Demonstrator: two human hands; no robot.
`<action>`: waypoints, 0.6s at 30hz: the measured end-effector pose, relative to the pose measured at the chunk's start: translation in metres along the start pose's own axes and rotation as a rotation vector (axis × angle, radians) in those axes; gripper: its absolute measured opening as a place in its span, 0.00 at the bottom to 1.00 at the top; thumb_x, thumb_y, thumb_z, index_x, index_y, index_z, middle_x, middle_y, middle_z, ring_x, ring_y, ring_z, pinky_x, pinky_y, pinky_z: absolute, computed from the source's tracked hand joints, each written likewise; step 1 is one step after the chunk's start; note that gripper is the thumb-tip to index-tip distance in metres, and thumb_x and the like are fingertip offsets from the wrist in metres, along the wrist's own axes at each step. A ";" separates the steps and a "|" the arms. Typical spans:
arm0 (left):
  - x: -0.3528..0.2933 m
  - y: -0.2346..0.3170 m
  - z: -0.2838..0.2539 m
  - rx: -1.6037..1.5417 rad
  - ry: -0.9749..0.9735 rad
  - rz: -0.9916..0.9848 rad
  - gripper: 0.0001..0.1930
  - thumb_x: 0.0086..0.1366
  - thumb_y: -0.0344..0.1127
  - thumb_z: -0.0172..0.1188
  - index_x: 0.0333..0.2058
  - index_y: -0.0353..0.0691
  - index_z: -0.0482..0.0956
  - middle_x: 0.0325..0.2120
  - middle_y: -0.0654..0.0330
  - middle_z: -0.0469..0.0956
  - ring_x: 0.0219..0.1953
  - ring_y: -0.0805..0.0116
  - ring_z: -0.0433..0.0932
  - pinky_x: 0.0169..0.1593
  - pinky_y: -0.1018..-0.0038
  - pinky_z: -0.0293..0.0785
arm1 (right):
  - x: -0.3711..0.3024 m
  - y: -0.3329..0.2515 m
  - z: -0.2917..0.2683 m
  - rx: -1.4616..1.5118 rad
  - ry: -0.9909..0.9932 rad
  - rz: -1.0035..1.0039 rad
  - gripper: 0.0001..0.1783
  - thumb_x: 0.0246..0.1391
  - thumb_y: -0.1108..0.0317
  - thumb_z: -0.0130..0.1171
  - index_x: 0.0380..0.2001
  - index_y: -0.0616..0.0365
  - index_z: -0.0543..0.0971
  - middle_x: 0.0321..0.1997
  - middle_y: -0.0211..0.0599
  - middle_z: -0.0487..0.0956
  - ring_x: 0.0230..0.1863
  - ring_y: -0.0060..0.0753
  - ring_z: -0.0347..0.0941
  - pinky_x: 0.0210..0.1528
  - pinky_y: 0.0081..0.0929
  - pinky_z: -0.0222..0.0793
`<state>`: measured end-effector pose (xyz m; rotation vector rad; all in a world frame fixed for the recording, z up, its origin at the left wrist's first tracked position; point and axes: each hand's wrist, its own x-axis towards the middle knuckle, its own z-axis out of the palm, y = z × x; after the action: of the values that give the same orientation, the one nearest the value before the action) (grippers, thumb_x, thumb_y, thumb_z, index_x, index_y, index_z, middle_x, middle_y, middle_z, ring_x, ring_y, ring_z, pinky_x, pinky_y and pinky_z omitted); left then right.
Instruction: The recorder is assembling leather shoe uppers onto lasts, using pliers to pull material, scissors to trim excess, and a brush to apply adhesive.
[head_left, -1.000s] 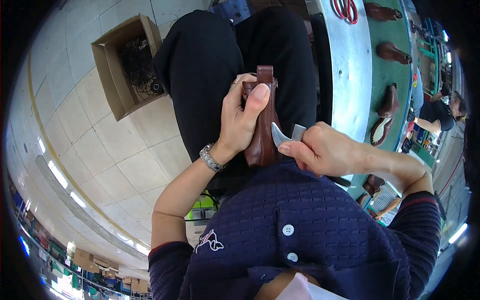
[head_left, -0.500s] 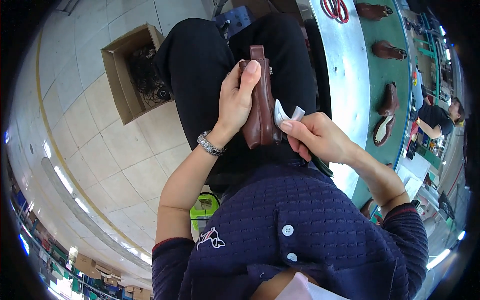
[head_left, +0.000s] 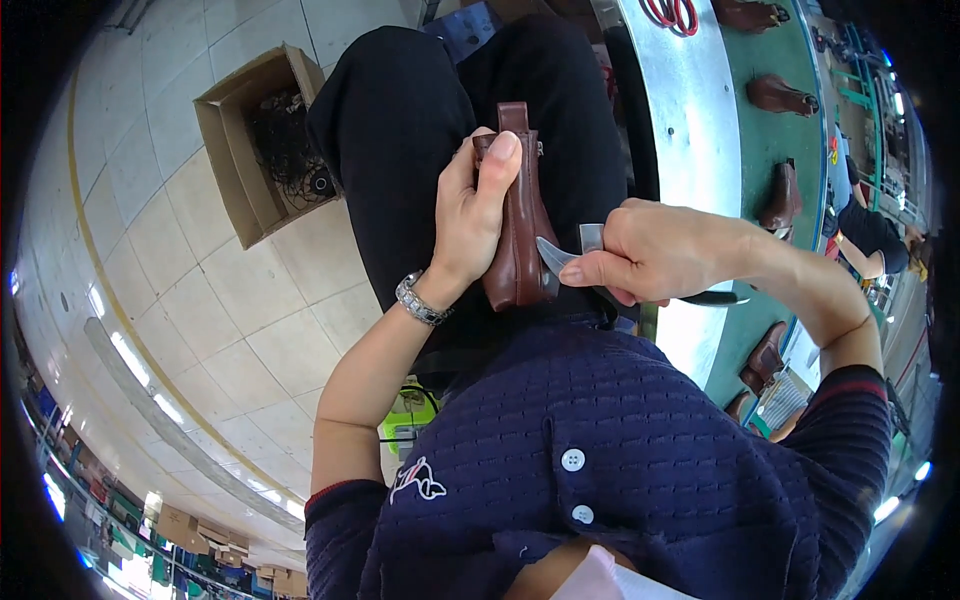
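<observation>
Tiled floor (head_left: 285,265) spreads left of the brown boot (head_left: 520,255), with a cardboard box (head_left: 225,175) holding a dark tangle. Just left of the boot, I see the left hand (head_left: 466,215) closed around its shaft, thumb pressing on top, other fingers mostly hidden. The boot itself is held over dark trousers (head_left: 400,120). At the boot's right edge sits a hooked blade (head_left: 553,262): 0.5 s ago it stood steeper; now it leans in, tip over that edge, so I judge the work is at the leather, though contact I can't confirm. Right of the boot, the right hand (head_left: 665,252) is curled firmly around the blade's grip. Farther right runs a metal worktop (head_left: 700,150).
</observation>
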<state>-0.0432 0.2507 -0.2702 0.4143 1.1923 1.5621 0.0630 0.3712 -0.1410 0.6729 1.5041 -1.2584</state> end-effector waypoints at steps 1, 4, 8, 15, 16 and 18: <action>0.000 0.000 0.000 -0.002 0.000 -0.006 0.17 0.70 0.48 0.52 0.30 0.39 0.71 0.23 0.70 0.68 0.25 0.83 0.63 0.32 0.82 0.63 | -0.001 -0.004 -0.002 -0.140 0.028 0.006 0.38 0.65 0.43 0.41 0.13 0.64 0.74 0.10 0.37 0.71 0.14 0.31 0.72 0.23 0.28 0.69; -0.002 0.001 -0.003 0.005 0.001 -0.007 0.17 0.69 0.48 0.52 0.30 0.39 0.71 0.23 0.70 0.67 0.25 0.84 0.62 0.31 0.83 0.62 | -0.002 -0.011 0.001 -0.373 0.110 -0.049 0.37 0.66 0.45 0.43 0.13 0.66 0.74 0.10 0.39 0.71 0.14 0.36 0.72 0.22 0.31 0.69; 0.000 0.003 -0.003 -0.006 0.008 0.003 0.18 0.69 0.49 0.52 0.30 0.39 0.72 0.22 0.71 0.67 0.25 0.84 0.63 0.31 0.83 0.62 | -0.002 -0.007 0.024 0.007 0.150 0.029 0.37 0.65 0.45 0.44 0.13 0.66 0.75 0.10 0.42 0.72 0.13 0.39 0.72 0.21 0.32 0.69; 0.003 0.003 -0.003 -0.018 0.016 0.001 0.21 0.69 0.52 0.52 0.33 0.36 0.75 0.24 0.67 0.72 0.25 0.82 0.68 0.32 0.82 0.65 | 0.012 0.008 0.072 -0.080 0.643 -0.098 0.36 0.63 0.43 0.47 0.14 0.64 0.78 0.10 0.42 0.73 0.12 0.39 0.72 0.20 0.32 0.69; 0.003 0.002 -0.001 -0.041 0.021 -0.001 0.21 0.69 0.52 0.52 0.33 0.36 0.75 0.24 0.67 0.72 0.25 0.82 0.68 0.32 0.82 0.66 | 0.010 0.009 0.073 -0.083 0.653 -0.102 0.36 0.63 0.43 0.47 0.14 0.64 0.78 0.10 0.42 0.73 0.12 0.39 0.72 0.20 0.32 0.69; 0.001 0.000 -0.001 -0.028 -0.005 0.014 0.21 0.69 0.52 0.52 0.34 0.36 0.75 0.24 0.67 0.72 0.25 0.82 0.68 0.32 0.82 0.66 | 0.006 0.012 0.074 -0.275 0.703 -0.090 0.36 0.62 0.42 0.48 0.15 0.64 0.79 0.11 0.41 0.74 0.13 0.37 0.73 0.21 0.31 0.69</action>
<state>-0.0449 0.2513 -0.2711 0.4091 1.1648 1.5864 0.0976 0.3043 -0.1460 0.9231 2.2515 -0.8823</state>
